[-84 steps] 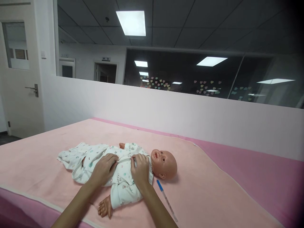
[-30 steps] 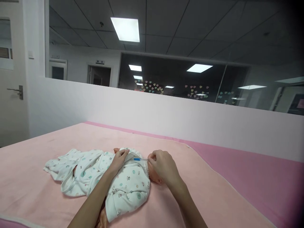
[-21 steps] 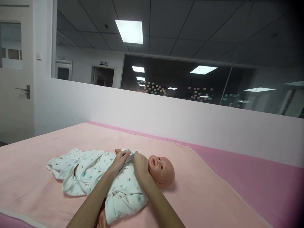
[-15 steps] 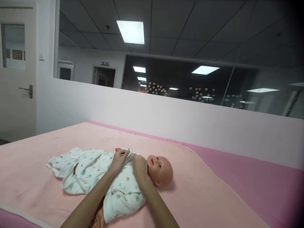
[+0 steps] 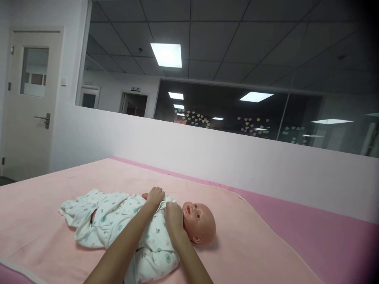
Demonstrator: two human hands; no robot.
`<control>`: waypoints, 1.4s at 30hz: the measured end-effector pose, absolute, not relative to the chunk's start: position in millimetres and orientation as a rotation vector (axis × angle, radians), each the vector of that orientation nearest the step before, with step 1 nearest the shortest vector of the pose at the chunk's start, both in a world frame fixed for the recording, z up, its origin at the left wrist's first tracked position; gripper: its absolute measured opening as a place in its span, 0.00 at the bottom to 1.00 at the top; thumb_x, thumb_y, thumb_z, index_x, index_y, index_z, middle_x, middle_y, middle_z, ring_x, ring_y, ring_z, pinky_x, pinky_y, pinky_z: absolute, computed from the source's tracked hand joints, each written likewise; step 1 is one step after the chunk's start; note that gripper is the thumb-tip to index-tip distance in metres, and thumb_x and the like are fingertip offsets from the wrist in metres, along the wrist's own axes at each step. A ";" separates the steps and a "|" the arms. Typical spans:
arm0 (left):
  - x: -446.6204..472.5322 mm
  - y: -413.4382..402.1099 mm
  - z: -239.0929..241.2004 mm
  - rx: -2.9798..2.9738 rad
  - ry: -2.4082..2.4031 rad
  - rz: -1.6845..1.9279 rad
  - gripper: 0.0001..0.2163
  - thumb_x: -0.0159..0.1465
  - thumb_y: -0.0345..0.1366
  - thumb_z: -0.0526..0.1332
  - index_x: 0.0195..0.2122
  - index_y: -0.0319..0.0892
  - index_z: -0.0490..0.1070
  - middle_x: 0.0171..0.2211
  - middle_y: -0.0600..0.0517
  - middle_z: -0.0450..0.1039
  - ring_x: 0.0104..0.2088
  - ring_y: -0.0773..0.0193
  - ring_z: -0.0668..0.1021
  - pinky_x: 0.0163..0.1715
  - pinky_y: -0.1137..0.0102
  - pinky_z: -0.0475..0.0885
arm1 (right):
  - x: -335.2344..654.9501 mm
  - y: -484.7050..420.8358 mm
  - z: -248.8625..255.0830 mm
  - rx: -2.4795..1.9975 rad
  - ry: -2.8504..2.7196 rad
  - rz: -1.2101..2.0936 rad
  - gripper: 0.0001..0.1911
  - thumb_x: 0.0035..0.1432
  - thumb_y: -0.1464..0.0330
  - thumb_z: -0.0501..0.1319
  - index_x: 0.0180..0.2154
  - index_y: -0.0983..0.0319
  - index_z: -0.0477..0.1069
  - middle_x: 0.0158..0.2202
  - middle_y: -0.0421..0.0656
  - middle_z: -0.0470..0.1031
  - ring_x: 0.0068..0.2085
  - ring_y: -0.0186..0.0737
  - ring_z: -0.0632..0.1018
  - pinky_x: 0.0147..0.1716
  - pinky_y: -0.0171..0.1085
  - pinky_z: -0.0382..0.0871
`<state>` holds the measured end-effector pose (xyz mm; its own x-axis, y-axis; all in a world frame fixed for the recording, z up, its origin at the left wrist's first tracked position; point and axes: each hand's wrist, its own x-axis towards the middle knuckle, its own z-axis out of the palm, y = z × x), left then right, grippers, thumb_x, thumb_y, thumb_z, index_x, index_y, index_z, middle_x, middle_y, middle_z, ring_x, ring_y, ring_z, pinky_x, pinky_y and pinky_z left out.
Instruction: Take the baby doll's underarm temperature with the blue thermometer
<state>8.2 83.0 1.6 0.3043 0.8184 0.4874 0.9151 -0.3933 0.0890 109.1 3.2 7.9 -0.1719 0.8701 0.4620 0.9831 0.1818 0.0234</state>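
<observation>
A baby doll lies on its back with its bald head to the right. It wears a white romper printed with small green and brown motifs. My left hand is curled over the far side of the doll's chest, closed on the cloth; its fingertips are partly hidden. Close beside the doll's chin, my right hand is closed too, pinching the romper's front near the neck. One small doll hand shows past my left wrist. My forearms cover part of the doll's middle.
Under the doll spreads a light pink pad with a pale edging, over a darker pink surface. A low white wall with a large window runs behind. At the left is a door.
My left hand has shifted slightly along the far side of the chest, its knuckles now turned up. My right hand keeps its place at the neck. The view has tilted up a little.
</observation>
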 end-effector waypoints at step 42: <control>-25.7 18.8 -1.9 -2.400 -1.759 -1.028 0.16 0.57 0.43 0.53 0.45 0.46 0.67 0.47 0.49 0.69 0.48 0.54 0.68 0.50 0.59 0.54 | 250.2 -10.3 28.8 -1.376 -1.444 0.522 0.27 0.51 0.48 0.50 0.29 0.63 0.74 0.34 0.45 0.77 0.39 0.45 0.75 0.41 0.39 0.65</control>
